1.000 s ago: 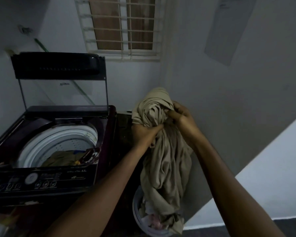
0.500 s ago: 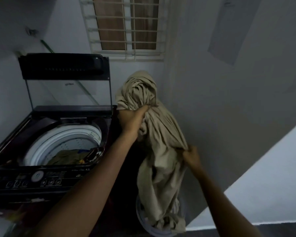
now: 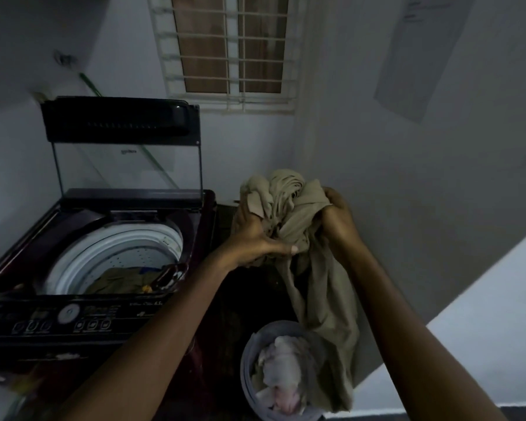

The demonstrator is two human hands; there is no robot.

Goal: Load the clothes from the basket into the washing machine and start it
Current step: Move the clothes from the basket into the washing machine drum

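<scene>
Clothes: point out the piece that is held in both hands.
The beige garment, gripped by left hand and right hand. Olive clothes lie in the drum; pale clothes sit in the basket.

Bare left hand (image 3: 255, 238) and right hand (image 3: 336, 220), slender bare forearms (image 3: 164, 344).

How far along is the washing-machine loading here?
Done: lid is up and olive clothes lie in the drum. In hand: left hand and right hand grip a bunched beige garment above the basket. Left: load it and the basket's pale clothes, then start.
</scene>
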